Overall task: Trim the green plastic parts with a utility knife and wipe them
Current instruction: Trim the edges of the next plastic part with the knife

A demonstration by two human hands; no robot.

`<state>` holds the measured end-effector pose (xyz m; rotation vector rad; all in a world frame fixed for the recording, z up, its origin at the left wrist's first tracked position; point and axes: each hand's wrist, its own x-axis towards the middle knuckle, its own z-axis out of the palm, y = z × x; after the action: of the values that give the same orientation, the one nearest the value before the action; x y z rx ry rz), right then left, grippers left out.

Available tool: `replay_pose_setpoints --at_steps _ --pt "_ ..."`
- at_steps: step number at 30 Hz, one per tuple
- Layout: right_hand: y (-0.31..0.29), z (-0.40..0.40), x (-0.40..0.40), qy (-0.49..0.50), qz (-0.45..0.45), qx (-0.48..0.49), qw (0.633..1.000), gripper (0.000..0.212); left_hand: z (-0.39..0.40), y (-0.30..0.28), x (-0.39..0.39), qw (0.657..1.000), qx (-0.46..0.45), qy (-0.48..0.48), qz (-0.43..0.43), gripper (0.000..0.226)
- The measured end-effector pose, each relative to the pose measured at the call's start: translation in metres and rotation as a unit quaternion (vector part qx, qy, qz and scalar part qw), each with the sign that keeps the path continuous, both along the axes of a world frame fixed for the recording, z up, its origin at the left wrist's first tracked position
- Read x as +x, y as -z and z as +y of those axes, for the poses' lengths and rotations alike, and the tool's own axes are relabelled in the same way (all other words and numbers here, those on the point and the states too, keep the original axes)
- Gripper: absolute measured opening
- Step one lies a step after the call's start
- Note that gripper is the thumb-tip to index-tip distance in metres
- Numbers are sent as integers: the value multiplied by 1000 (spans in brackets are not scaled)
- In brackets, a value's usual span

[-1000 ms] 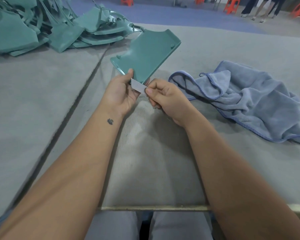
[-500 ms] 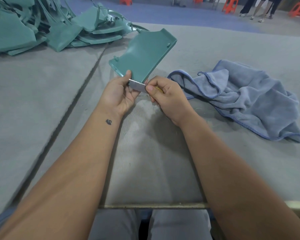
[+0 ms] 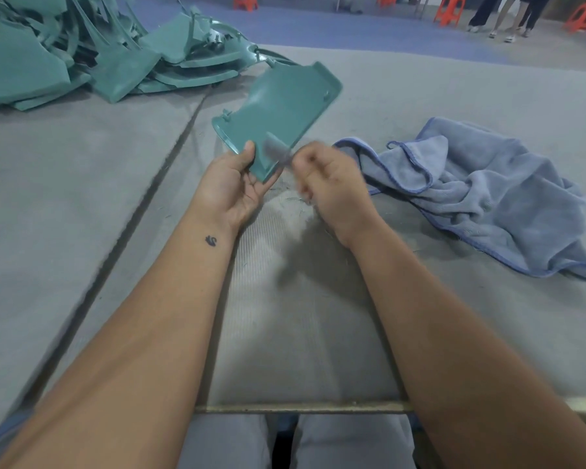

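Observation:
My left hand grips the near end of a flat green plastic part, thumb on its upper face, and holds it tilted above the table. My right hand pinches a grey knife blade that lies against the part's near right edge. The right hand and the blade are blurred by motion. A blue-grey towel lies crumpled to the right of my hands.
A heap of green plastic parts covers the far left of the grey felt table. A dark seam runs diagonally across the felt. Thin green shavings lie under my hands. Orange stools and people's legs stand beyond the table.
The blade has slid up along the part's near right edge. My left hand has turned palm-up, tilting the part a little.

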<state>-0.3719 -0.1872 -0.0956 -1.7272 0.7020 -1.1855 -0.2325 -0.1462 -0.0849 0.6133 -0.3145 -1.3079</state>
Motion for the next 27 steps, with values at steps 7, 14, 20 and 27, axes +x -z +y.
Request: replay_pose_setpoints --at_steps 7,14,20,27 --pt "-2 -16 -14 55 -141 62 987 18 -1 0 0 999 22 -18 -15 26" --pt "-8 -1 -10 -55 -16 30 998 22 -3 0 0 1000 4 -5 -17 28" --pt "-3 1 -4 -94 84 17 992 21 -1 -2 0 1000 13 0 -5 26" --pt "-4 -9 -10 10 -109 70 992 20 -1 -2 -1 997 43 -3 -65 38"
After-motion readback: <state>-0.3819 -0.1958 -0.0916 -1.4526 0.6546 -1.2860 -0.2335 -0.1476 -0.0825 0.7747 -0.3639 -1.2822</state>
